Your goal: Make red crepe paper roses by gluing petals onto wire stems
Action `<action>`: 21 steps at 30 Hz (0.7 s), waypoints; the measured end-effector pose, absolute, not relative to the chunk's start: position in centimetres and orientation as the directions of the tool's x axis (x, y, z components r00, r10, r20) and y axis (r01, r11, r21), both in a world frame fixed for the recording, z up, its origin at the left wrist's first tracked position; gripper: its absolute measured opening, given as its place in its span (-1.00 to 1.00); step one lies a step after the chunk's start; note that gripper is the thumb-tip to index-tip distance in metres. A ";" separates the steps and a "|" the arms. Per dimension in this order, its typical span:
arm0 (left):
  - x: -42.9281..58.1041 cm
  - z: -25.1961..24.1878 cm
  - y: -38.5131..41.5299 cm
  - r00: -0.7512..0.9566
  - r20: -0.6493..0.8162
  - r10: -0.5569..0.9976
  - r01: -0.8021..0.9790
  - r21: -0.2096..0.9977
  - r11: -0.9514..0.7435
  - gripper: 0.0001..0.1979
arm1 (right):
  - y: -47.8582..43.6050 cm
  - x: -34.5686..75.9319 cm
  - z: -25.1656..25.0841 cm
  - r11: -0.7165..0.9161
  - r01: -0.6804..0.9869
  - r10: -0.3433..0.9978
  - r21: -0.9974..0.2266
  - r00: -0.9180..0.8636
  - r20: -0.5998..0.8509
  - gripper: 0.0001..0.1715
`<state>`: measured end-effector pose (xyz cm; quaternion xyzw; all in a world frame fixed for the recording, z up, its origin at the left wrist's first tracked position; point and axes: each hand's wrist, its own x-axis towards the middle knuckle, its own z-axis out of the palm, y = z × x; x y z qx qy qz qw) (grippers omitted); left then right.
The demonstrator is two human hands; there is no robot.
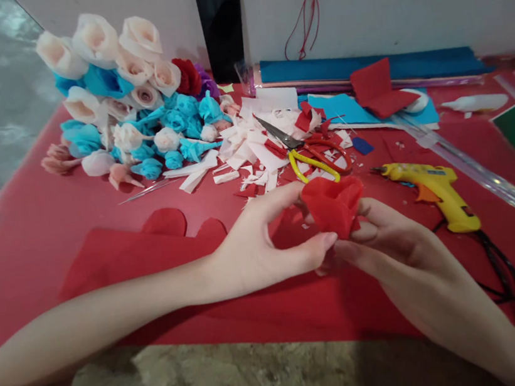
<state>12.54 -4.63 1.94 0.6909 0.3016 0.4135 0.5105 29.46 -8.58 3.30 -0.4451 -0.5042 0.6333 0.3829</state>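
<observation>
A red crepe-paper rose (334,206) is held just above the red table cover (21,237), right of centre. My left hand (264,243) pinches its left side between thumb and forefinger. My right hand (391,238) holds its base from below, fingers closed round it. Flat red paper petals (150,245) lie under my left forearm.
A heap of white, pink and blue paper roses (127,102) fills the far left. White and red scraps (251,143), scissors with yellow and red handles (306,151), a yellow glue gun (437,191) with black cord, blue paper sheets (364,68) and clear strips (477,173) lie behind and right.
</observation>
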 end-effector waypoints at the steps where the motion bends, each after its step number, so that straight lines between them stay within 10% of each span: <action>1: 12.5 1.9 -4.6 0.481 0.265 0.836 -0.004 0.954 -0.300 -0.85 | -8.6 29.5 3.3 -0.201 -0.048 0.932 -0.978 -0.317 -0.176 -0.60; 21: 12.3 1.7 -4.5 0.500 0.219 0.838 -0.022 0.970 -0.241 -0.83 | -8.3 29.1 3.7 -0.160 -0.067 0.927 -0.985 -0.352 -0.126 -0.59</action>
